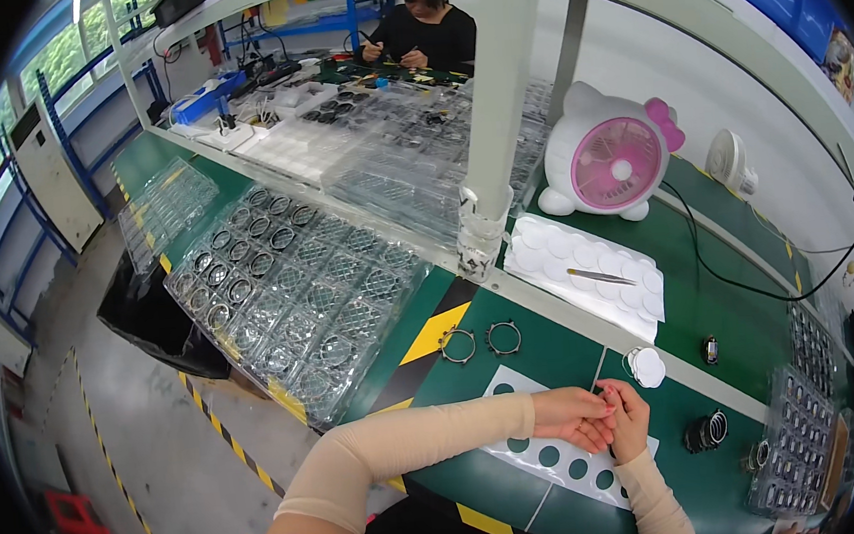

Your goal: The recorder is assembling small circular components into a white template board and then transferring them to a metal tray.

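My left hand (571,418) and my right hand (630,419) meet fingertip to fingertip above the green bench. Both have their fingers pinched together, and whatever sits between them is too small or hidden to name. Under them lies a white sheet (522,375) with a row of dark round holes. A white round disc (645,366) rests just beyond my right fingers. Past the sheet's far edge lie two thin dark rings, a left ring (446,338) and a right ring (490,343). To the right stands a stack of dark rings (699,435).
Clear plastic trays (294,303) with rings spread over the left bench. A white frame post (501,90) rises ahead. Beyond its rail, tweezers (600,275) lie on a sheet of white round pieces; a pink-and-white fan (619,161) stands behind. Filled trays (797,439) sit right. A co-worker (439,40) works opposite.
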### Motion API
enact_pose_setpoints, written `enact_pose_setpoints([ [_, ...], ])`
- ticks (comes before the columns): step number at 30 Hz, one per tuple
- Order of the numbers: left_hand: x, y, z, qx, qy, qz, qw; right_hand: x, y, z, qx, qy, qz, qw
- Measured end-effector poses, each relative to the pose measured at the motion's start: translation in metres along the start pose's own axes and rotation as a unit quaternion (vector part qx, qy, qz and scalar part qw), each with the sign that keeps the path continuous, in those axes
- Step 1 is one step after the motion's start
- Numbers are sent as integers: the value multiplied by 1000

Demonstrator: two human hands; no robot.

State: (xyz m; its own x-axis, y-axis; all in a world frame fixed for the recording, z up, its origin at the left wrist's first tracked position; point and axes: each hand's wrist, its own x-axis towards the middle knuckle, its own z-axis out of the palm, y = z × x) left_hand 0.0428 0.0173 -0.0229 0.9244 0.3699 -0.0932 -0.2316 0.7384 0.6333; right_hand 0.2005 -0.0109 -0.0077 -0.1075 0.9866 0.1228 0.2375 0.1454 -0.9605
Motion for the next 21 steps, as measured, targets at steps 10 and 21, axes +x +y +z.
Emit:
enact_pose_setpoints([
  [10, 3, 0, -5, 0, -1, -1, 1000, 3, -1, 2, 12, -3, 1, 1000],
  [21, 2, -1, -5, 1, 0, -1, 1000, 1, -2, 3, 24, -4, 8, 1000],
])
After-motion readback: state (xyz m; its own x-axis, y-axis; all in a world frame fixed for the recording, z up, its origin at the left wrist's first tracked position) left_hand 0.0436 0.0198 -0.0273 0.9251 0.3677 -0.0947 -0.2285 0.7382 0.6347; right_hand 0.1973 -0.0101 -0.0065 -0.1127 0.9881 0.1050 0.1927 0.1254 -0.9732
